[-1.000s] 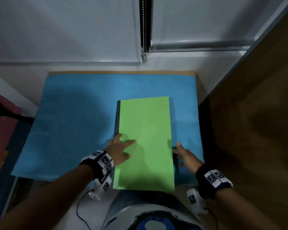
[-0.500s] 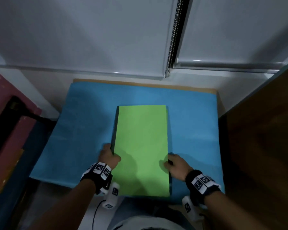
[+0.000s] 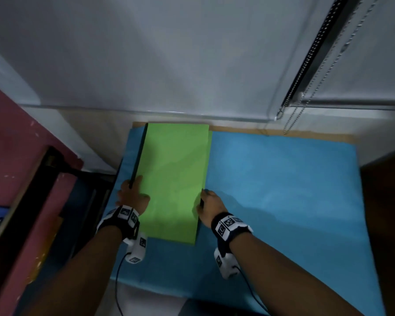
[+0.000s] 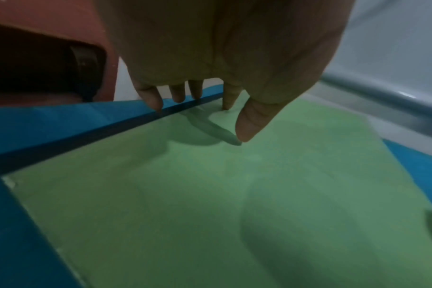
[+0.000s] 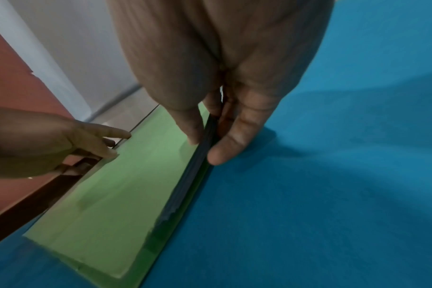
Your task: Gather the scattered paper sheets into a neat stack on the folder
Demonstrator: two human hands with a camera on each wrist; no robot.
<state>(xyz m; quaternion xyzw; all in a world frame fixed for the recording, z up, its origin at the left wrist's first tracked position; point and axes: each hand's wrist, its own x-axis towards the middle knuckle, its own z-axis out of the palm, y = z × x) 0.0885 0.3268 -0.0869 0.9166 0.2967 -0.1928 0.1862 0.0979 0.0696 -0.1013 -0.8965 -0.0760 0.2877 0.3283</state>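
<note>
A stack of green paper sheets [image 3: 176, 179] [image 4: 210, 194] [image 5: 116, 194] lies on a dark folder [image 3: 138, 153] [image 4: 86, 140] [image 5: 195, 171] at the far left of the blue cloth [image 3: 283, 190]. One sheet edge peeks out at the stack's far right. My left hand [image 3: 131, 195] [image 4: 200, 117] grips the folder's left edge, thumb over the paper. My right hand [image 3: 206, 205] [image 5: 207, 144] pinches the right edge of folder and stack, thumb on top, fingers along the outside.
The blue cloth covers a table against a white wall. A maroon piece of furniture [image 3: 21, 156] with a dark gap stands at the left. A brown cabinet [image 3: 385, 201] borders the right. A blind's bead chain [image 3: 292, 119] hangs at the back right.
Both hands went from resting beside the stack to gripping its sides. Folder and stack have slid from the cloth's middle to its far left corner.
</note>
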